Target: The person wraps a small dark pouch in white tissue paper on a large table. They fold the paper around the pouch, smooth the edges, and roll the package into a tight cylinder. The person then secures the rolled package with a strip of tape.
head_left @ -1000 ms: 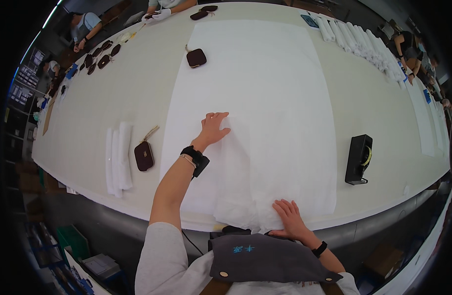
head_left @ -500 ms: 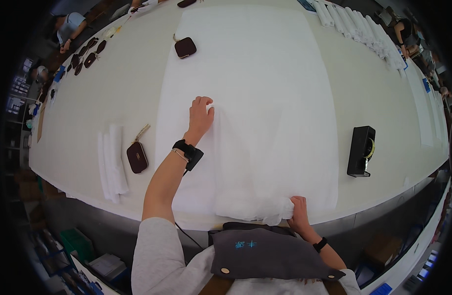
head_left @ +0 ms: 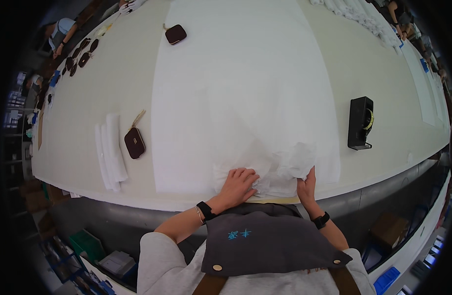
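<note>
The tissue (head_left: pixel 296 161) lies crumpled near the table's (head_left: pixel 393 118) near edge, between the two hands. The left hand (head_left: pixel 238 186) rests half-curled on its left part; the right hand (head_left: pixel 307 187), slightly cupped, touches its right end. Whether either pinches it, I cannot tell.

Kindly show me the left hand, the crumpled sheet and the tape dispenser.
Left hand (head_left: pixel 235 188), head view: back of hand.
Crumpled sheet (head_left: pixel 298 160), head view: its bunched right part.
Tape dispenser (head_left: pixel 357 123), head view: its black body.
</note>
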{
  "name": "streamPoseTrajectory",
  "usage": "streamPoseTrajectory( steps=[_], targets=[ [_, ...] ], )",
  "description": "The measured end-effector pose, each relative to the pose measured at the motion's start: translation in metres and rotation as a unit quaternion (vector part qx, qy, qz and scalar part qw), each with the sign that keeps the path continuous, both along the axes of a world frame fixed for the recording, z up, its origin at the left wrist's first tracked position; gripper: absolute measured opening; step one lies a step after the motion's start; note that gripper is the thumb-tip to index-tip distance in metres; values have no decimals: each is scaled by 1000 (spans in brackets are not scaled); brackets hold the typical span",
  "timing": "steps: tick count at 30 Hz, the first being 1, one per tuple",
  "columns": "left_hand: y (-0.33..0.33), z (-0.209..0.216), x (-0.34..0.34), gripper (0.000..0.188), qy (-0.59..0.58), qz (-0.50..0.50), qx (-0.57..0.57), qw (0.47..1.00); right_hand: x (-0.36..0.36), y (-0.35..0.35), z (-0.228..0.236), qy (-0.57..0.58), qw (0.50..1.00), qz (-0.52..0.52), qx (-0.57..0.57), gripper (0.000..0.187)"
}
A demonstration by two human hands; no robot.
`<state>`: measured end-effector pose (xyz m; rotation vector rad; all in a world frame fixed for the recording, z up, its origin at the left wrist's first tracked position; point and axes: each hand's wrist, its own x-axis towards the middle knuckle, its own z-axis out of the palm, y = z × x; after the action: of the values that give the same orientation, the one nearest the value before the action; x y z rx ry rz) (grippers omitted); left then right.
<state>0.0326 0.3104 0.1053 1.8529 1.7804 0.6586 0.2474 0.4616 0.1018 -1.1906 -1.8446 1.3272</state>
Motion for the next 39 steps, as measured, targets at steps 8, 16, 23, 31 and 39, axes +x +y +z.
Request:
streamPoseTrajectory(
  steps=[8, 16, 23, 31, 39],
  targets=[
    [0, -23, 15, 36, -10, 103, -2, 995, -23, -14, 17, -192, 886, 298, 299, 62],
    [9, 40, -2, 26, -207, 128, 125, 962, -23, -18, 3, -305, 826, 322, 349, 73],
    [4, 12, 28, 71, 135, -29, -57, 989, -26, -5, 34, -318, 803, 428, 265, 70],
    [-5, 0, 15, 80, 120, -65, -62, 989, -141, 119, 52, -135, 899, 352, 225, 24],
    [-7, -4, 14, 78, 67, -68, -55, 994, -339, 184, 7, -193, 875, 418, 152, 22]
  ],
)
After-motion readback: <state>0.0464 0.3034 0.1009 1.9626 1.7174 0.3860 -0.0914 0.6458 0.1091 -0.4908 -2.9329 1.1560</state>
